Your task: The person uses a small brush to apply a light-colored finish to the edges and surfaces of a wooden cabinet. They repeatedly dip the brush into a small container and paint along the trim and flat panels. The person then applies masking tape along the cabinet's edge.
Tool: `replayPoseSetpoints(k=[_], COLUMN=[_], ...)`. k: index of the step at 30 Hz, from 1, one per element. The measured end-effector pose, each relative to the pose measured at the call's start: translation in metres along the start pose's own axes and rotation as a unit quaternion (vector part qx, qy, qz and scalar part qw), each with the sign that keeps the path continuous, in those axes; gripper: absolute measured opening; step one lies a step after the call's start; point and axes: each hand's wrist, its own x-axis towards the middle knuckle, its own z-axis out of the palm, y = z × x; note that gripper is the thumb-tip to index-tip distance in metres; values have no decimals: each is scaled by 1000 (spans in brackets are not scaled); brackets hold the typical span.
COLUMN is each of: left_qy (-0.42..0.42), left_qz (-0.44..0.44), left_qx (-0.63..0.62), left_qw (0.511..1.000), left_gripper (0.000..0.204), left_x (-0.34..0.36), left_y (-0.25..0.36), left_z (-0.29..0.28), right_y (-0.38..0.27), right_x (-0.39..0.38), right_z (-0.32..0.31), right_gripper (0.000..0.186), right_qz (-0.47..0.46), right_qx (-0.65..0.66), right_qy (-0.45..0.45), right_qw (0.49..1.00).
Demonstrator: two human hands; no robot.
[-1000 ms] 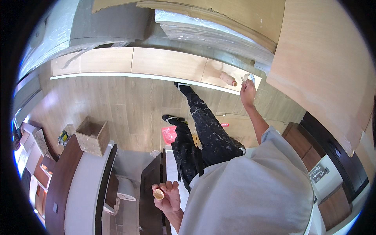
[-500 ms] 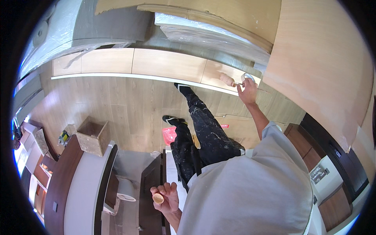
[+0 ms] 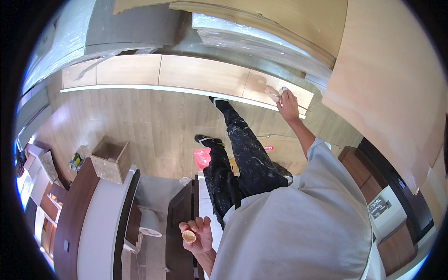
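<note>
Low in the picture, my left hand (image 3: 201,234) is closed on a small round tan cap (image 3: 189,236), its hollow-looking face turned up. My right hand (image 3: 288,107) reaches out over the right end of a long, low pale wood cabinet (image 3: 200,73). Its fingers are bent together, and what they grip is mostly hidden. A thin stick-like piece shows to the right of the hand. Just beyond the fingertips is a silvery-white round thing (image 3: 285,89), partly covered. Beside it on the wood lies a pinkish, bottle-shaped thing (image 3: 271,93).
Plastic-wrapped pieces (image 3: 252,44) and cardboard (image 3: 298,23) stand behind the cabinet. A large pale panel (image 3: 387,84) rises at right. At left, an open wooden box (image 3: 110,161) sits by a white ledge. A red plastic bag (image 3: 202,159) lies near my feet; a dark door (image 3: 179,228) stands lower left.
My right hand has shifted slightly left and now covers more of the silvery-white round thing. The view has tilted a little. My left hand still holds the cap in the same place.
</note>
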Motion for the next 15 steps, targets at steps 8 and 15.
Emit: replayPoseSetpoints(k=[8, 15], left_qy=[-25, -123], left_qz=[-1, 32], left_qx=[22, -13], left_qw=[999, 992], left_gripper=[35, 34], left_x=[-3, -44], left_y=[18, 51], left_z=[12, 35], right_y=[-11, -75], right_x=[-11, -56], right_z=[-12, -94], right_gripper=[30, 24], right_qz=[-12, -40], right_qx=[4, 20], right_qy=[24, 40], right_qw=[1000, 998])
